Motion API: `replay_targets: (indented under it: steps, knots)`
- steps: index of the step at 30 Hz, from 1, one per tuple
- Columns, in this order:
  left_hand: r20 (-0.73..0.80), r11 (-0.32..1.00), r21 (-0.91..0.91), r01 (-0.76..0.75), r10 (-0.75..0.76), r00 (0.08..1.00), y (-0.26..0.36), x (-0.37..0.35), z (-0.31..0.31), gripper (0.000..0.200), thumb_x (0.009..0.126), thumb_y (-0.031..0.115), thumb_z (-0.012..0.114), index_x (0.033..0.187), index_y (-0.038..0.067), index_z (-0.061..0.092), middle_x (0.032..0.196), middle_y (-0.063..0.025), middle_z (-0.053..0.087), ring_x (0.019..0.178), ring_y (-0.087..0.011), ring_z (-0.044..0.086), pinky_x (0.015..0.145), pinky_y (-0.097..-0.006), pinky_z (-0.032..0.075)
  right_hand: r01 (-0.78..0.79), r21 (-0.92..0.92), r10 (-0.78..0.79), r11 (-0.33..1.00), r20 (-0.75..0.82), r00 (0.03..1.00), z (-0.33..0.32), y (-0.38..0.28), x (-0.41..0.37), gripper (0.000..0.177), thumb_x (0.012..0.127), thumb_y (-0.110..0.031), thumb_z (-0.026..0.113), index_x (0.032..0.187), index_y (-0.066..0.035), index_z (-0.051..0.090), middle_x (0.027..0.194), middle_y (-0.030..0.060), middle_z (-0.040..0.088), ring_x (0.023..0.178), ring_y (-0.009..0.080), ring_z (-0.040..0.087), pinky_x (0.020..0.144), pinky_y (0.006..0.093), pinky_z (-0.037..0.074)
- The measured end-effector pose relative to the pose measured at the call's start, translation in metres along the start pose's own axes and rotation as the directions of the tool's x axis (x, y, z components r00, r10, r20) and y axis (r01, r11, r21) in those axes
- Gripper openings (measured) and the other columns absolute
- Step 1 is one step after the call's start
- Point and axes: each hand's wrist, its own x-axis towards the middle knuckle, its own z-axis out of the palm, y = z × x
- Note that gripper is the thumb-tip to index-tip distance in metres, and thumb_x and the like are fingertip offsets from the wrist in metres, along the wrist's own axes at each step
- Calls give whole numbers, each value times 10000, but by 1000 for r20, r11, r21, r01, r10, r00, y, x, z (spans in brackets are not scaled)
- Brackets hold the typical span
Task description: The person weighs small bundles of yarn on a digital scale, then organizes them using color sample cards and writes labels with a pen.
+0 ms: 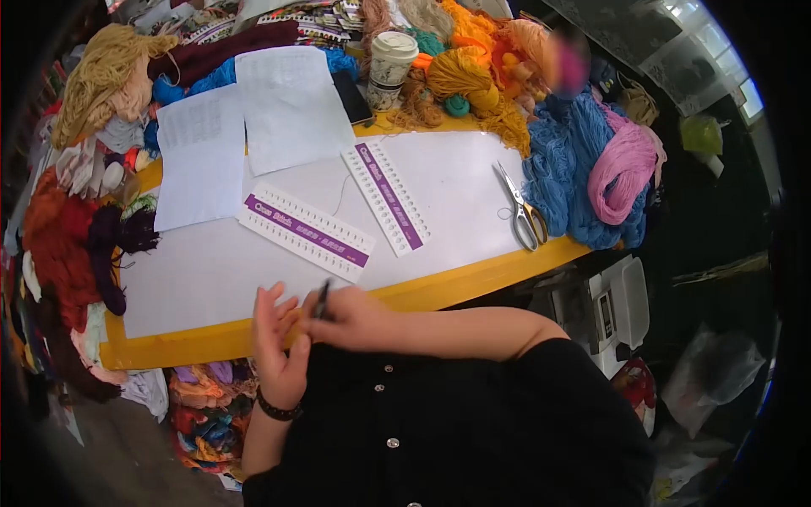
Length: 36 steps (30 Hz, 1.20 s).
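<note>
My left hand, with a dark bracelet on its wrist, is raised palm-up in front of the table's near edge, fingers apart and holding nothing I can see. Close beside it, my right hand is closed around a slim black pen-like object, blurred by motion. Just beyond the hands lies a white card with a purple "Cross Stitch" band and a row of holes along each long side. A second such card slants to its right. Between the two cards runs a thin dark thread.
Two printed sheets overlap at the back left, near a black phone and a lidded paper cup. Scissors lie at the right beside blue yarn and a pink skein. Colourful yarn heaps border the yellow-edged table.
</note>
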Motion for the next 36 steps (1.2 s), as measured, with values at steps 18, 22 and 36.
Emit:
replay_targets:
  steps: [18, 22, 36]
  knots:
    - [187, 544, -475, 691, -705, 684, -24, 22, 16, 391, 1011, 408, 361, 764, 115, 434, 606, 20, 372, 475, -79, 300, 449, -200, 252, 42, 598, 193, 801, -323, 926, -178, 23, -43, 281, 944, -231, 526, 835, 15, 608, 663, 78, 611, 546, 113, 566, 516, 237, 462]
    - [-220, 813, 498, 301, -217, 951, -64, 26, -17, 356, 1003, 267, 361, 775, 29, 497, 688, -86, 497, 617, -213, 491, 583, -312, 405, 110, 674, 280, 731, -443, 851, -179, 67, 31, 223, 908, -194, 592, 967, 19, 627, 824, 91, 645, 687, 129, 616, 634, 237, 512]
    - [-295, 616, 731, 294, -103, 950, -77, 38, -20, 273, 946, 207, 451, 780, 7, 533, 736, -186, 542, 673, -367, 537, 591, -403, 429, 16, 389, 205, 921, -517, 831, -165, 162, 155, 129, 806, -143, 607, 794, -15, 607, 650, 26, 600, 592, 87, 545, 572, 234, 439]
